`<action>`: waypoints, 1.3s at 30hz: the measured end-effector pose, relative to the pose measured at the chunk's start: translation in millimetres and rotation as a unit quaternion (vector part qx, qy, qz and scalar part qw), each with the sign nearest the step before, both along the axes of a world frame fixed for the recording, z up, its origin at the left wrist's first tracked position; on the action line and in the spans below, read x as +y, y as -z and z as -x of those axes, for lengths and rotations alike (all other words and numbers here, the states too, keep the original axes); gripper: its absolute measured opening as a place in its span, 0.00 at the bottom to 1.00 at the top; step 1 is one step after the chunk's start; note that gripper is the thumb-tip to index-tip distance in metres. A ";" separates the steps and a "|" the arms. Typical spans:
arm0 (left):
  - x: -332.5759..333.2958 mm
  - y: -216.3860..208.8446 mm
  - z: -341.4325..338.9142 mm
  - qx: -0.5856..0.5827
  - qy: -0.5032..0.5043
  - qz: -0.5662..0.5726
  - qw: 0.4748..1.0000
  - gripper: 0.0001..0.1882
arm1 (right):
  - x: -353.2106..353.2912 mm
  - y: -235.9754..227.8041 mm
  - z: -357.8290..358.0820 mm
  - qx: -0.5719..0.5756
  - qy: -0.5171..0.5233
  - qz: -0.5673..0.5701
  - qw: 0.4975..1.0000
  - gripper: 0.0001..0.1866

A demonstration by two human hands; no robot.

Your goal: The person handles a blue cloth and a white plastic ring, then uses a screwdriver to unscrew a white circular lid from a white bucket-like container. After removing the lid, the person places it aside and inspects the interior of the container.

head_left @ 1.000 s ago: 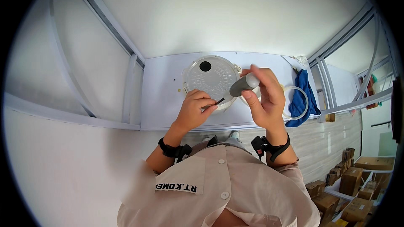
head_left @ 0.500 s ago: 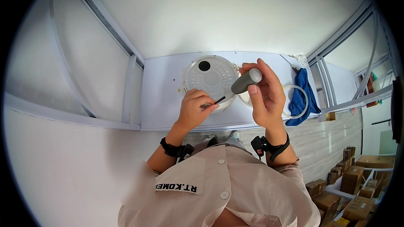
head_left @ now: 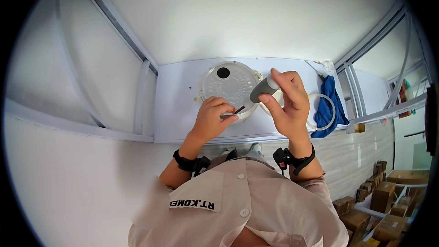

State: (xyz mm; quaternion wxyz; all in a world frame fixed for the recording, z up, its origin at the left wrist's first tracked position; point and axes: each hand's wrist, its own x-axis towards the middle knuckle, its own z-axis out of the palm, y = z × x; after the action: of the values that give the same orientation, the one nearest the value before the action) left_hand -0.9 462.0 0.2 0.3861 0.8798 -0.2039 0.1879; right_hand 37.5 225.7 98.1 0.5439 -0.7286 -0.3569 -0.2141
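My right hand [head_left: 291,103] is closed around a screwdriver [head_left: 261,92] with a thick grey handle and a pale end cap. The tool is tilted, its dark shaft pointing down and left toward my left fingers. My left hand [head_left: 212,118] is closed in a pinch by the near-left rim of a round, pale, translucent lid-like piece [head_left: 231,84]. What those fingers grip is mostly hidden; only a thin pale edge shows beside the screwdriver tip. A black disc [head_left: 223,72] marks the round piece's far left. Another pale round part is partly covered by my right hand.
A translucent ring [head_left: 333,110] lies partly over a blue cloth [head_left: 327,106] at the right end of the white table [head_left: 176,114]. Small bits lie left of the round piece. Metal frame posts flank the table; cardboard boxes [head_left: 383,195] stand at the lower right.
The screwdriver has dropped slightly and shifted left, and my right fingers have curled further over its handle end. My left hand holds almost the same place.
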 end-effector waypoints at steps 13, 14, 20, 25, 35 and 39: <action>4.2 1.3 -1.4 0.001 0.008 0.011 1.000 0.06 | 9.1 2.9 4.6 -0.046 -0.056 -0.027 0.997 0.27; 3.3 -0.1 -1.7 -0.005 0.006 0.012 1.000 0.07 | 11.3 3.4 5.8 -0.030 -0.061 -0.052 0.996 0.27; 0.5 -1.4 -2.2 0.009 -0.017 0.003 1.000 0.09 | 16.6 -13.5 7.2 -0.065 -0.084 -0.041 0.994 0.28; 0.3 9.6 -5.6 -0.008 -0.014 0.013 1.000 0.10 | 11.0 -5.2 2.4 -0.097 -0.071 0.001 0.993 0.27; -10.6 19.9 -17.7 -0.059 -0.025 0.048 0.997 0.10 | 25.0 -6.3 -1.0 -0.094 -0.034 -0.046 0.994 0.31; -17.7 23.1 -24.1 -0.079 -0.035 0.045 0.995 0.09 | 19.1 4.1 -6.8 -0.107 0.033 -0.038 0.993 0.32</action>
State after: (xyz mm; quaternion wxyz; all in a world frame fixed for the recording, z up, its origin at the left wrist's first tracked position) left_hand 23.2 444.4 -22.9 0.4013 0.8504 -0.1946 0.2792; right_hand 44.3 244.8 94.1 0.5223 -0.6917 -0.3810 -0.3219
